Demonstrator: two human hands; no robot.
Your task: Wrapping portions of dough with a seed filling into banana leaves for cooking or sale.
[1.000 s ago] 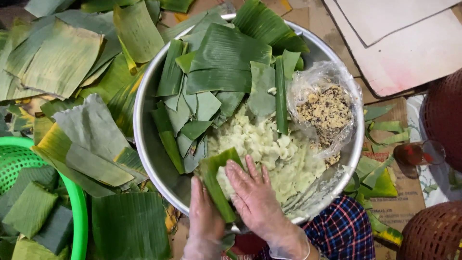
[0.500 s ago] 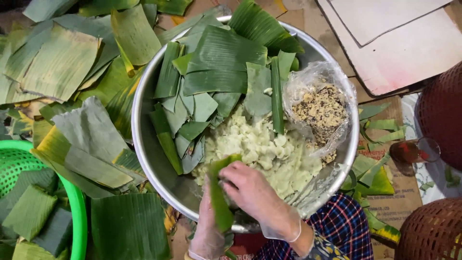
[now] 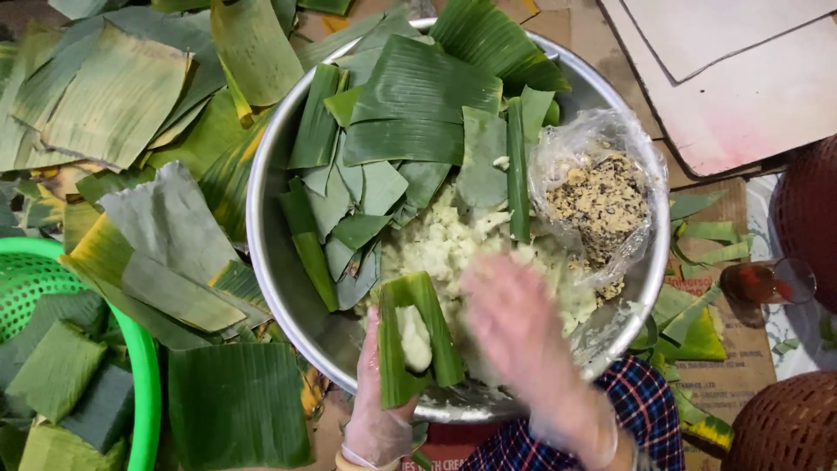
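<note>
Fingers (image 3: 370,349) cupping leaf strip (image 3: 410,340)

The left hand (image 3: 377,410), in a thin clear glove, cups a folded strip of banana leaf (image 3: 417,336) with a lump of pale dough (image 3: 415,337) lying in it, just over the near rim of the big steel bowl (image 3: 270,253). The right hand (image 3: 514,336), blurred, hovers above the heap of dough (image 3: 453,244) in the bowl. Cut leaves (image 3: 410,113) and a plastic bag of crumbly filling (image 3: 602,201) share the bowl, and a green basket (image 3: 52,288) of folded parcels sits to the left.
</note>
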